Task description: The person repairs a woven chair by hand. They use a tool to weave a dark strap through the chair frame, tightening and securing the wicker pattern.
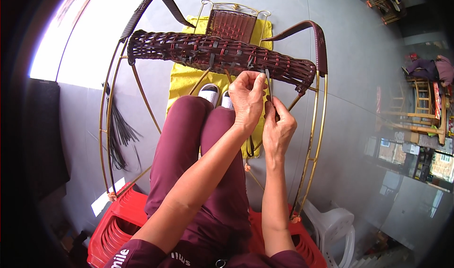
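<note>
Across my lap lies a chair frame [105,131] of gold metal tube, with a dark brown woven panel [222,52] along its far side. My left hand [248,100] is at the panel's near edge, right of its middle, thumb and forefinger pinched together beside a strip end. A thin, dark flat strip [268,81] runs from the weave down to my right hand [279,126], whose thumb and fingers close on it. What lies between my left fingertips is too small to tell. Dark wrapped armrests [320,45] curve up at both ends of the panel.
A bundle of black strips [120,135] hangs at the frame's left side. Red plastic stools [116,216] support the frame's near ends; a white plastic chair [336,223] stands right. Ahead, a yellow cloth [182,81] lies under a woven backrest [231,24]. Another person [425,71] is far right.
</note>
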The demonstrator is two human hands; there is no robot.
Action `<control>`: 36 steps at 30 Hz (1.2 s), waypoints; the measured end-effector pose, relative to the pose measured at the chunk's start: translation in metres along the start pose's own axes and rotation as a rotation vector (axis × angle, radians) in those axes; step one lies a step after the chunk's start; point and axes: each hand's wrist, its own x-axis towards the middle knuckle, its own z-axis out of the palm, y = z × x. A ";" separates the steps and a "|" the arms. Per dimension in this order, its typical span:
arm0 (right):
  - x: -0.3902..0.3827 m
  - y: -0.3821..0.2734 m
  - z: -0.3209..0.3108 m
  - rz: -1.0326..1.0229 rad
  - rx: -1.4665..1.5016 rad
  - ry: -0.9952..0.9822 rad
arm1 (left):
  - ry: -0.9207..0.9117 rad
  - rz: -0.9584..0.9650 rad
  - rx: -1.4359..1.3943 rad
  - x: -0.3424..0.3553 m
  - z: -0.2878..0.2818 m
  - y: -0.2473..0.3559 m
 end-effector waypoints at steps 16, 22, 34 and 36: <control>0.006 0.000 -0.009 -0.238 -0.294 0.101 | 0.010 -0.066 -0.079 -0.001 -0.003 0.002; 0.016 -0.010 -0.022 -0.284 -0.588 0.108 | 0.007 -0.067 -0.068 -0.001 -0.002 0.003; 0.044 -0.004 -0.038 -0.402 -0.561 -0.054 | 0.023 -0.085 -0.059 -0.001 -0.006 0.003; 0.052 0.000 -0.039 -0.471 -0.567 -0.058 | 0.034 -0.095 -0.061 -0.001 -0.005 0.005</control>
